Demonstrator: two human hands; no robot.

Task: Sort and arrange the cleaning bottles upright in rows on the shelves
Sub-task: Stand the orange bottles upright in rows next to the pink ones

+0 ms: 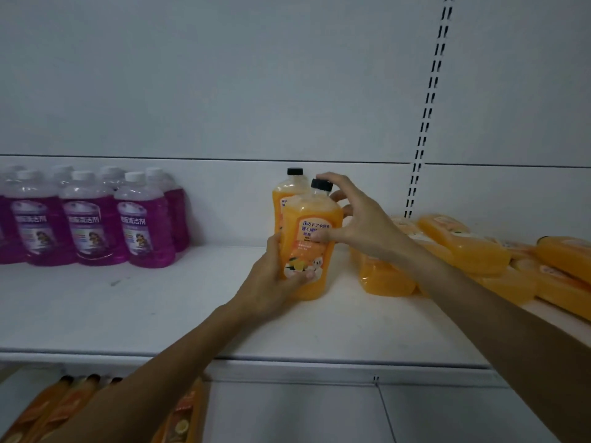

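Note:
An orange bottle [311, 247] with a black cap stands upright in the middle of the white shelf [144, 314]. My left hand [271, 282] grips its lower body from the left. My right hand [358, 219] holds its upper part from the right, thumb on the label and fingers curled by the cap. A second upright orange bottle [289, 190] stands right behind it against the back wall. Several orange bottles [463, 247] lie flat in a pile at the right.
Several purple bottles [92, 225] with white caps stand in rows at the shelf's left. On the lower shelf at bottom left lie more orange bottles [60, 407]. A slotted upright rail [428, 103] runs up the back wall at right.

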